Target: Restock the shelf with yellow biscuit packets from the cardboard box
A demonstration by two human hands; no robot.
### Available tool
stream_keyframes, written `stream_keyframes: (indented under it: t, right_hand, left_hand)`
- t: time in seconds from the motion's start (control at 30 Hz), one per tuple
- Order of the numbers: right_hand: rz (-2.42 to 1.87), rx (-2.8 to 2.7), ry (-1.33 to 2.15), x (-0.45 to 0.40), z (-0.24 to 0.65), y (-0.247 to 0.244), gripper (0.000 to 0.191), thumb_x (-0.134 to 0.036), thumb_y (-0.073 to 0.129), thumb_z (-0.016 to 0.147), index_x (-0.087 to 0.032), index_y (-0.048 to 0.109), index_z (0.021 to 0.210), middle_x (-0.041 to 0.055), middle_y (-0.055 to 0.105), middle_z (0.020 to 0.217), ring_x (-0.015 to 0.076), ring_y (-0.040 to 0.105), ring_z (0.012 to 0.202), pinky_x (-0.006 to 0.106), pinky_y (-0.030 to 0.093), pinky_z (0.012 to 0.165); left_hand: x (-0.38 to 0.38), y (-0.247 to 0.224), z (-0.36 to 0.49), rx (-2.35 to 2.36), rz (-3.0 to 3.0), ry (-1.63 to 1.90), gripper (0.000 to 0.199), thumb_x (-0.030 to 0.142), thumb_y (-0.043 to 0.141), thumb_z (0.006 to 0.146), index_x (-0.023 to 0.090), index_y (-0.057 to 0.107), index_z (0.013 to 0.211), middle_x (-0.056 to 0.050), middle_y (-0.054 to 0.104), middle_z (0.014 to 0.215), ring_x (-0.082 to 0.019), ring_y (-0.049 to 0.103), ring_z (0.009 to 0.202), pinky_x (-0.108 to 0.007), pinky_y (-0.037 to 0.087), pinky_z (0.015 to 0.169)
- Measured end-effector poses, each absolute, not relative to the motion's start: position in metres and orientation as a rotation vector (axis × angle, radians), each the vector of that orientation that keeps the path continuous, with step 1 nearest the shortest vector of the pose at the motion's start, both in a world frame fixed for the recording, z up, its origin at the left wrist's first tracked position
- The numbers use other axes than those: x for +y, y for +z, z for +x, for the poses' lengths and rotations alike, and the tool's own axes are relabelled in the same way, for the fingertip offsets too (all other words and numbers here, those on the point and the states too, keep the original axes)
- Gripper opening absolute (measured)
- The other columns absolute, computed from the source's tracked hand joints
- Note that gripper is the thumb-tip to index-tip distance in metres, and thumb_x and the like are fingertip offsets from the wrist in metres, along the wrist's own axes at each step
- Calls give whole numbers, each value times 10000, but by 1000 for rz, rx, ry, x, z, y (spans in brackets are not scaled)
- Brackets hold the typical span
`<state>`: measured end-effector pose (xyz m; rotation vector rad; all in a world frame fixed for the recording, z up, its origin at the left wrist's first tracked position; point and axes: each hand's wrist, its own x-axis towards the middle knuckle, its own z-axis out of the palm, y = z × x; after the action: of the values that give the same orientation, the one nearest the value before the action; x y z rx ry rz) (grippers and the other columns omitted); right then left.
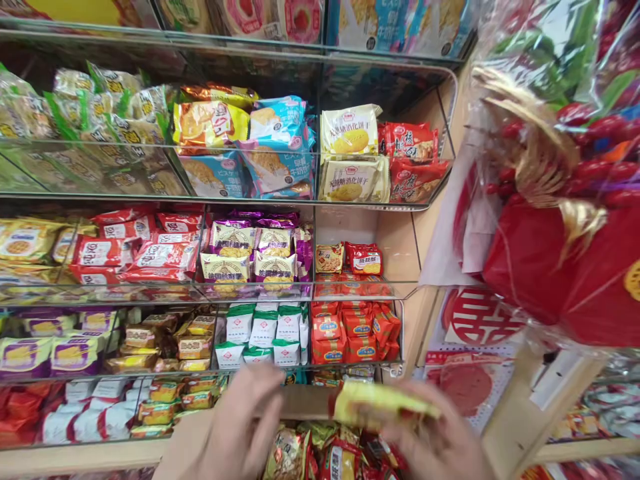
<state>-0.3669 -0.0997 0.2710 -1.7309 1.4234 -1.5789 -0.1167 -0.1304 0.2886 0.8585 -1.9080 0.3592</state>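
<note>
My right hand (440, 427) grips a yellow packet (383, 405) at the lower right, blurred by motion. My left hand (243, 423) is raised at the lower centre, blurred, with its fingers curled and what they hold, if anything, too unclear to tell. Between and below both hands, a cardboard box (187, 437) holds several wrapped snacks, among them a red packet (341, 460) and a gold-brown packet (287, 455). Just above the box, small orange-red packets (360, 348) fill a shelf compartment.
Clear-fronted shelves of packaged snacks span the view, with blue packets (280, 167) and white-green packets (263, 328) among them. Red and gold decorations (555, 260) in clear wrap hang at the right, beside a wooden shelf edge (545, 400).
</note>
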Motion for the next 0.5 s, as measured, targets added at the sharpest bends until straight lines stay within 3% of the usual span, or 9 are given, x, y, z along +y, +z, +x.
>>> stream_keyframes:
  t: [0.1, 0.23, 0.37, 0.5]
  right_hand:
    - [-1930, 1411, -1802, -144, -381, 353, 336, -395, 618, 716, -235, 564, 1006, 56, 646, 931, 187, 615, 792, 293, 499, 690]
    - [-2170, 1637, -1579, -225, -371, 418, 283, -299, 616, 715, -191, 534, 964, 57, 632, 928, 193, 590, 840, 319, 458, 752]
    - [-2164, 1928, -1027, -291, -349, 433, 396, -294, 686, 658, -159, 546, 1002, 82, 642, 987, 182, 602, 858, 260, 452, 714]
    - [-2216, 1939, -831, -325, -335, 436, 424, -251, 751, 573, -124, 590, 944, 89, 661, 905, 170, 626, 746, 229, 447, 607]
  left_hand:
    - [-180, 346, -101, -1786, 793, 808, 438, 107, 581, 695, 197, 519, 1119, -135, 570, 1144, -274, 459, 1172, -442, 379, 980]
    - [-229, 363, -95, -1816, 985, 1043, 471, 250, 566, 747, 212, 490, 1211, -152, 395, 1373, -329, 226, 1329, -465, 252, 1042]
    - [-247, 348, -96, -1777, 1123, 1099, 477, 350, 538, 770, 349, 448, 1238, -50, 254, 1481, -310, 228, 1335, -426, 229, 996]
    - [-252, 342, -95, -1700, 1092, 1201, 531, 378, 568, 744, 374, 415, 1253, -21, 157, 1508, -300, 280, 1311, -408, 237, 961]
